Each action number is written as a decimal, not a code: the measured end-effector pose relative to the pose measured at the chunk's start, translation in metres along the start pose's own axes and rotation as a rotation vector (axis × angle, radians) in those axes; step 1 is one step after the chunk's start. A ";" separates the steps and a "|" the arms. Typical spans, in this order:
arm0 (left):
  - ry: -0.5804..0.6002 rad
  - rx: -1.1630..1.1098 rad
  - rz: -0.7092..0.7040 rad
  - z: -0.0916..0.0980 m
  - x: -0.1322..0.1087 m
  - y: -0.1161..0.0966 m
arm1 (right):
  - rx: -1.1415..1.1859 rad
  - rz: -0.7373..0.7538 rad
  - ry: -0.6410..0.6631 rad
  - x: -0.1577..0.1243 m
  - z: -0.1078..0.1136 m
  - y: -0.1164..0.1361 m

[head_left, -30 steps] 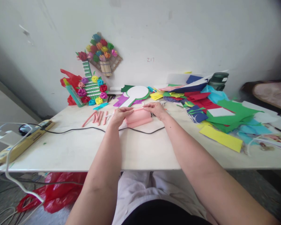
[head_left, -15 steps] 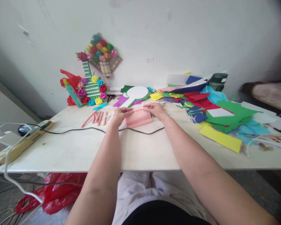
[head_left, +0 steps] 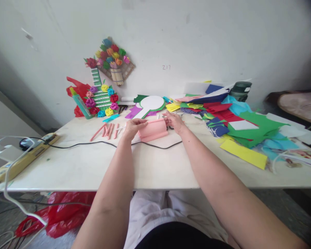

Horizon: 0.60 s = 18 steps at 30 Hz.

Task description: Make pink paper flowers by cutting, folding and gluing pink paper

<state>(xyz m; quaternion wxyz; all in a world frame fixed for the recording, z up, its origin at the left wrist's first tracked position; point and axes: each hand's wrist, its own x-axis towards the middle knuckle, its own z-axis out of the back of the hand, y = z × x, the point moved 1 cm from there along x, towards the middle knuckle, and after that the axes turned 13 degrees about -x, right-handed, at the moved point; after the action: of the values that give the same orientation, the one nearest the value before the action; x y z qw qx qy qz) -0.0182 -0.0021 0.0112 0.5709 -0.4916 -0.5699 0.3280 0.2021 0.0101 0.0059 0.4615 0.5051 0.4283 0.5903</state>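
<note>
A pink paper sheet (head_left: 153,130) with curled edges lies in front of me at the middle of the table. My left hand (head_left: 135,127) is closed on its far left corner, thumb and fingers pinching the edge. At the sheet's right end is my right hand (head_left: 175,122), fingers apart and close to the paper's far right corner; whether they touch it is hard to see. Part of a dark looped object (head_left: 170,127) shows under the right hand. Left of the sheet lie several rolled pink paper sticks (head_left: 110,130).
A black cable (head_left: 93,142) crosses the table from a power strip (head_left: 28,157). Glue bottle (head_left: 81,103) and a paper-flower guitar (head_left: 103,95) stand at back left. A white round-headed cutout (head_left: 152,102) lies behind my hands. Coloured sheets (head_left: 259,128) and a dark bottle (head_left: 240,90) are right.
My right hand has loosened from the sheet's far edge and shifted slightly right, its fingers spreading. The dark looped object now shows beside the paper. My left hand keeps its place.
</note>
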 end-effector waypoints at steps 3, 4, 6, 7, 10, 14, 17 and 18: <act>0.018 0.013 0.011 -0.002 0.000 0.000 | -0.166 0.096 -0.002 -0.001 -0.002 0.002; 0.028 0.024 0.012 -0.003 0.000 0.000 | -0.237 0.151 0.005 0.000 -0.003 0.002; 0.047 0.049 0.009 -0.004 0.000 0.000 | -0.373 0.265 0.005 0.001 -0.007 0.002; 0.055 0.061 0.006 -0.005 0.000 0.000 | -0.432 0.314 0.001 0.002 -0.010 0.003; 0.071 0.102 -0.006 -0.009 -0.001 -0.002 | -0.564 0.423 -0.015 0.003 -0.019 0.005; 0.068 0.138 -0.009 -0.015 -0.003 -0.007 | -0.667 0.456 0.031 0.000 -0.027 0.009; 0.052 0.137 -0.001 -0.017 -0.004 -0.009 | -0.687 0.445 0.058 0.000 -0.029 0.008; 0.051 0.132 0.001 -0.017 -0.004 -0.009 | -0.684 0.443 0.058 0.000 -0.028 0.007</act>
<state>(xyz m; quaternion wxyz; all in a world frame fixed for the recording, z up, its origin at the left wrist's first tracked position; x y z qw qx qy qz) -0.0043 -0.0122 0.0207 0.6163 -0.4612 -0.5323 0.3524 0.1735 0.0076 0.0094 0.4523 0.3858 0.1008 0.7978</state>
